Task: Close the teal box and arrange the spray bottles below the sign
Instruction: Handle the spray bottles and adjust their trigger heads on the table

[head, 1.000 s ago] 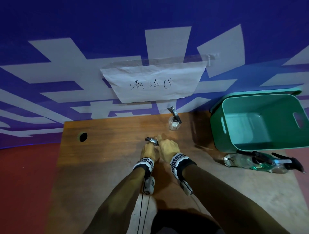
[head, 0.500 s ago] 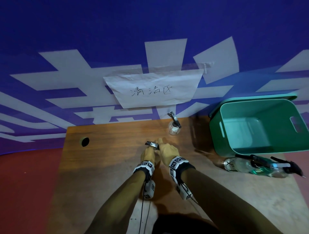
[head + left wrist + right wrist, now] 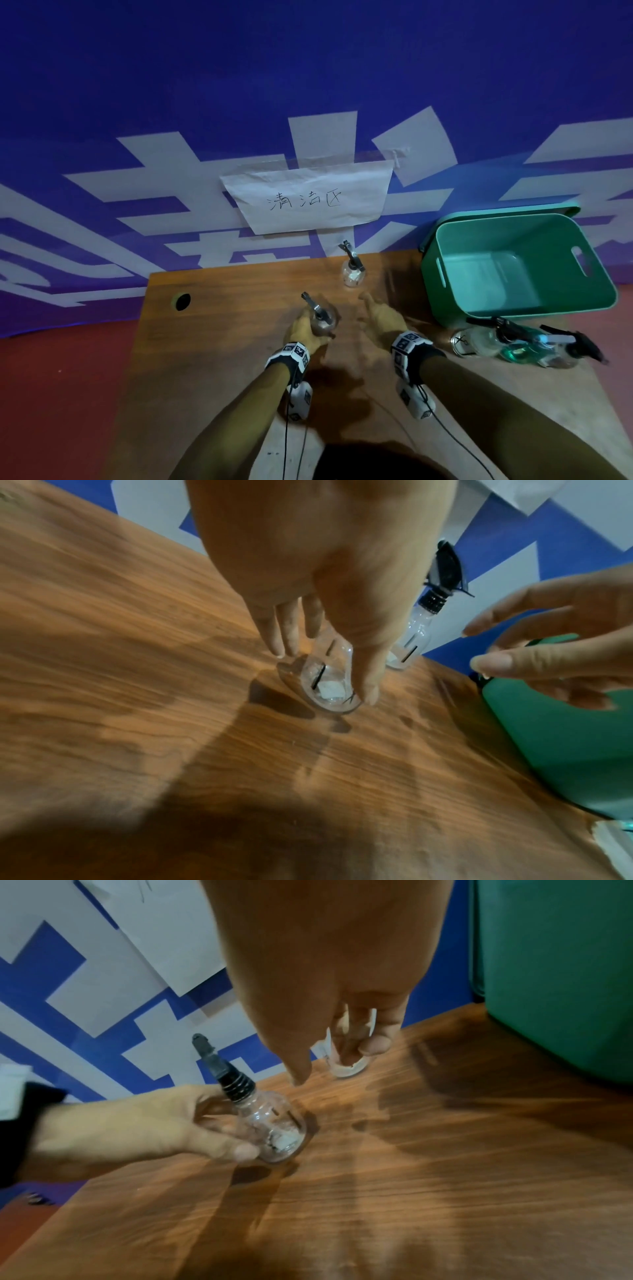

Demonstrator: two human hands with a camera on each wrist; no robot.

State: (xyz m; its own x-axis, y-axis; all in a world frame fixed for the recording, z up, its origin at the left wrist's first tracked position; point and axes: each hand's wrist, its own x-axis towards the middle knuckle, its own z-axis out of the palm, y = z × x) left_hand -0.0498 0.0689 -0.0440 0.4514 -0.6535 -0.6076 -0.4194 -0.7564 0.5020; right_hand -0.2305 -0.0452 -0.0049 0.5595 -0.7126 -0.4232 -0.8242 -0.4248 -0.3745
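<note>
My left hand (image 3: 306,327) grips a small clear spray bottle (image 3: 322,320) with a black nozzle, upright on the wooden table (image 3: 222,342); the same bottle (image 3: 329,683) (image 3: 274,1129) shows in both wrist views. My right hand (image 3: 378,313) hovers open just to its right, holding nothing. A second clear spray bottle (image 3: 352,270) stands at the table's back edge under the paper sign (image 3: 306,200). The teal box (image 3: 513,267) sits open at the right, its lid (image 3: 503,210) propped behind it.
Several more spray bottles (image 3: 520,344) lie on their sides in front of the teal box, one holding green liquid. A round cable hole (image 3: 182,301) is near the table's back left corner. The blue and white banner wall rises behind the table.
My right hand has let go of the bottle and pulled away to the right with fingers spread. My left hand keeps its grip on the bottle, which now stands on the table.
</note>
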